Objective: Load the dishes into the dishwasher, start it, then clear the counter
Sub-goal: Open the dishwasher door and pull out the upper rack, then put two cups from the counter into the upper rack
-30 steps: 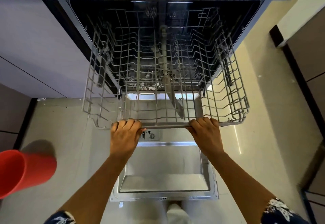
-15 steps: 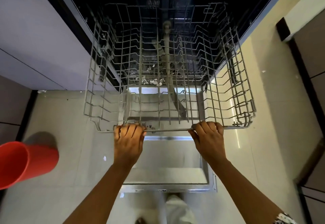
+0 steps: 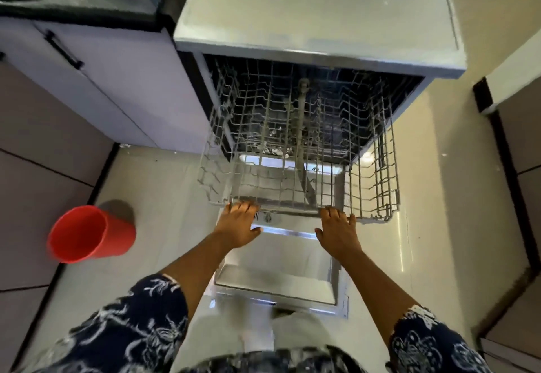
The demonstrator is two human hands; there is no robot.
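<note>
At the dishwasher rack's (image 3: 289,209) front rail, left hand (image 3: 238,223) and right hand (image 3: 338,227) rest open fingers (slide it evenly, level).

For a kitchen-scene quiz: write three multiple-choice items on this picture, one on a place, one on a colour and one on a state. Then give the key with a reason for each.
1. Where does the bin stand?
A) on the floor, left of the dishwasher
B) on a shelf
C) on a chair

2. What colour is the bin?
A) blue
B) red
C) green

3. How is the wire rack placed?
A) pushed fully in
B) pulled out above the open door
C) lying upside down

Key:
1 A: the bin sits on the pale floor, off to the left of the dishwasher.
2 B: its wall and inside are both red.
3 B: the wire rack juts out of the dishwasher over the lowered door, with the left hand and right hand at its front rail.
</note>
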